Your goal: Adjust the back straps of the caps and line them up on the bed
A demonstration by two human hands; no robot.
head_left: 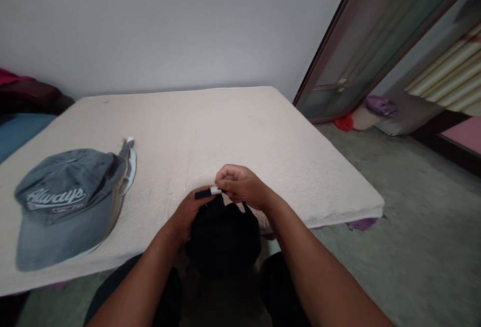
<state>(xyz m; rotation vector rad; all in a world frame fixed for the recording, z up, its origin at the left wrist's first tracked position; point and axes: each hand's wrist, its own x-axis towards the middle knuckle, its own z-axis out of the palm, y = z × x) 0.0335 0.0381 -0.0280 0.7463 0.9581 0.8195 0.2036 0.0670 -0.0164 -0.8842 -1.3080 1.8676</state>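
The right hand point(242, 185) is pinching narrowly at the pale buckle point(215, 190), while the left hand point(189, 212) is closing around the black strap point(203, 194) just beside it. The black cap point(223, 241) is hanging directly below both grips, between the forearms, at the edge of the cream-covered bed point(233, 131). Well to the left, a gray cap point(71, 176) is lying on the cover.

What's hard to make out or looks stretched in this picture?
Head view: soft, dim light without strong glare; the black cap reads nearly as a silhouette, its folds hard to see; the grey cap looks stretched toward the left edge, its "Always" lettering readable.
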